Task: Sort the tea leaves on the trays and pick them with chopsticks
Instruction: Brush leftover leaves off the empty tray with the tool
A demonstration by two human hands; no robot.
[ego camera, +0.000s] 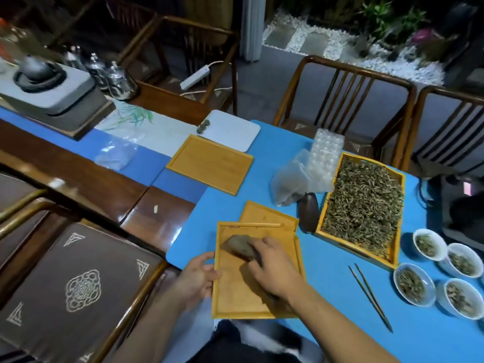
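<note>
Rightward, tea leaves [362, 203]: dry, wiry, olive-brown, possibly pale-tipped.

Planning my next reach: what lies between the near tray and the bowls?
Head view: the chopsticks lie on blue mat between the near tray and bowls.

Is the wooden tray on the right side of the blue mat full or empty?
Full. The right wooden tray is covered nearly edge to edge with tea leaves.

Left hand [197, 276]: fingers curled, thumb on top in a grip. Right hand [275, 268]: palm down, fingers curled forward, forearm angled in.
</note>
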